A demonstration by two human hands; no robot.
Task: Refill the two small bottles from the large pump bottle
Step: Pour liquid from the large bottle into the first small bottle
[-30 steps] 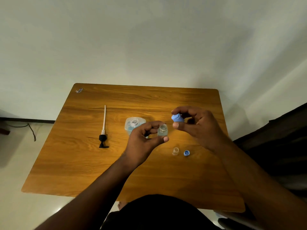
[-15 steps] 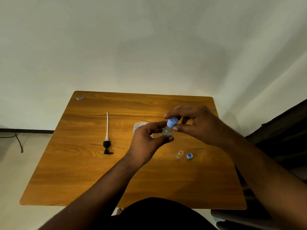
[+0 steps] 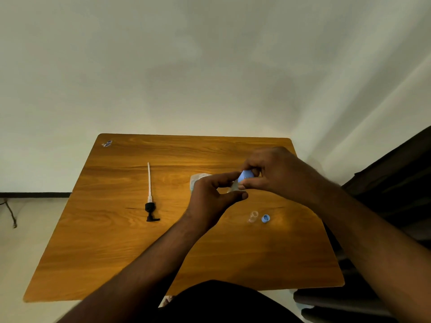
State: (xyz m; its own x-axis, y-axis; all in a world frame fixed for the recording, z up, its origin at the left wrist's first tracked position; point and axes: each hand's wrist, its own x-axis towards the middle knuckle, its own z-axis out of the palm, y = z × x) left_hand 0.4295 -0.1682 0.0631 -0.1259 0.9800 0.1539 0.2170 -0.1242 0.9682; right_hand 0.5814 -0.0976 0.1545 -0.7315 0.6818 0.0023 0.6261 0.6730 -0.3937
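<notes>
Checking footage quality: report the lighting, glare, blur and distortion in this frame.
Head view: dim, warm light; soft glare patch on the wooden table by the loose blue cap; wide-angle bending at the table edges; the small bottle between left hand and right hand is slightly soft.

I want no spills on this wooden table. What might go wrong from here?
The second small bottle stands uncapped just below the right hand; a forearm might topple it. The large bottle sits open behind the left hand. The blue cap could seat crooked and leak.
</notes>
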